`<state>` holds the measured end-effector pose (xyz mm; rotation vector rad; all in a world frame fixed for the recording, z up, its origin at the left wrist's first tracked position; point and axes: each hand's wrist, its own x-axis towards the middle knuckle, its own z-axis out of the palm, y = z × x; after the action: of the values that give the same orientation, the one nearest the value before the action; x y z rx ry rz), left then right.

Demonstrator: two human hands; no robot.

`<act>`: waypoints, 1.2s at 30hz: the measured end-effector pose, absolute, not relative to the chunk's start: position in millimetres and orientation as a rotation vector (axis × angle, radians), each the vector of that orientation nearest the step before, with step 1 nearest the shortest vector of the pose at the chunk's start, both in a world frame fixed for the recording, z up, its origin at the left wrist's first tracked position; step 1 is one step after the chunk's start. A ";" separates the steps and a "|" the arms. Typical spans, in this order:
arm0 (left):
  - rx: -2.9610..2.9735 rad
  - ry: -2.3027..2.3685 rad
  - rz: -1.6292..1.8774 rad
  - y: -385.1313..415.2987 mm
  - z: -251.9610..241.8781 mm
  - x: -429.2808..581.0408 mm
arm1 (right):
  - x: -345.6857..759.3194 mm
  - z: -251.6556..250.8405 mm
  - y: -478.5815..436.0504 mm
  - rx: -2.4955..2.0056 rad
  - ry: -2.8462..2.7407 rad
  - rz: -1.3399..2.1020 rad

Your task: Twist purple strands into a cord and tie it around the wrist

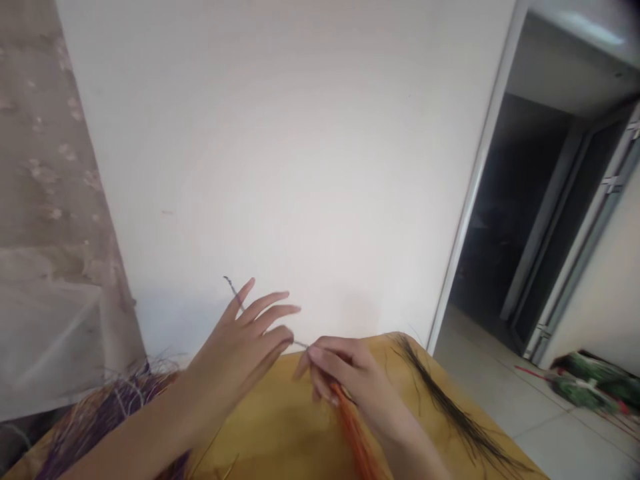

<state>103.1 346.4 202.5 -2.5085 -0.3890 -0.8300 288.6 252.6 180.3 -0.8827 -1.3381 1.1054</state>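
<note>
A thin twisted cord [233,289] runs between the two hands, which stand apart. The left hand [245,343] pinches it between thumb and forefinger, other fingers spread, its tip jutting beyond them. The right hand [345,363] is closed on the cord's other end and on orange strands [356,433] trailing below. Dark strands [445,403] lie right of it, purple strands [85,427] beside the left forearm, on a yellow-brown tabletop [285,413].

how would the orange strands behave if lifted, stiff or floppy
The orange strands look thin, so probably light. They may flex more than flop, since they run fairly straight from the right hand. Their lower part might splay, as it widens there.
</note>
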 end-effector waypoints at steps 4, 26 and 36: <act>-2.759 -0.384 -1.021 292.4 192.6 67.7 | 294.9 191.9 227.6 -0.783 -1.762 1.275; -2.631 -1.317 -1.494 275.4 164.2 28.5 | 244.8 163.2 254.5 -1.251 -1.724 0.811; -3.211 -1.696 -1.606 291.5 146.1 43.5 | 238.6 139.5 267.3 -1.482 -1.919 0.572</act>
<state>43.5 291.5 146.1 -3.2107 -1.6956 -1.6062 238.6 267.3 139.5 -1.4821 -1.9189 0.5720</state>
